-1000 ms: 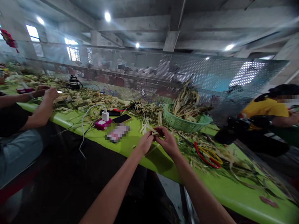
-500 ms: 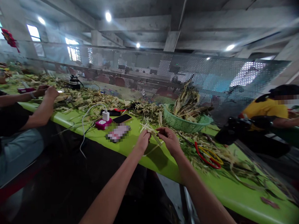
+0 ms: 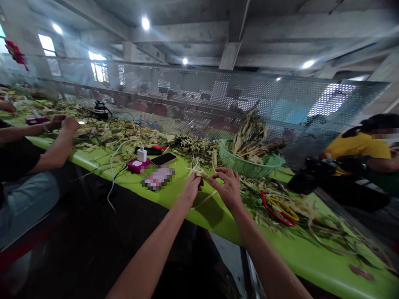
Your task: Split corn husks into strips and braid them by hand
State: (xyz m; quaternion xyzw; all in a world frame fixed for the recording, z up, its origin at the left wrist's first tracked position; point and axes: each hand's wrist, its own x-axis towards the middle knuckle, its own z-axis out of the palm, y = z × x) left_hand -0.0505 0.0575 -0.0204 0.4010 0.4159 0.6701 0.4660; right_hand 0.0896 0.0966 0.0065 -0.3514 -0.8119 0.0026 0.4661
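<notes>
Two bare hands above the near part of a green bench (image 3: pixel 323 256). Left hand (image 3: pixel 192 185) pinches pale leaf strips (image 3: pixel 199 172), ends poking out toward the far side. Right hand (image 3: pixel 228 183) just to the right, fingers part-curled, thumb near the left fingertips; cannot tell whether it grips the strips too. Green basket (image 3: pixel 249 169) beyond the right hand, dry leaves (image 3: pixel 250 140) heaped inside. Right of the hands: red handle (image 3: pixel 265 204) and yellow handle (image 3: pixel 283 206) among loose scraps (image 3: pixel 311 208). Left: dark-screened phone (image 3: pixel 163 158), pink box (image 3: pixel 136 166), white plug (image 3: pixel 142 154) standing on it, white cable (image 3: pixel 112 171) drooping off the near edge. Far left, another person's hands (image 3: pixel 65 123), close together
</notes>
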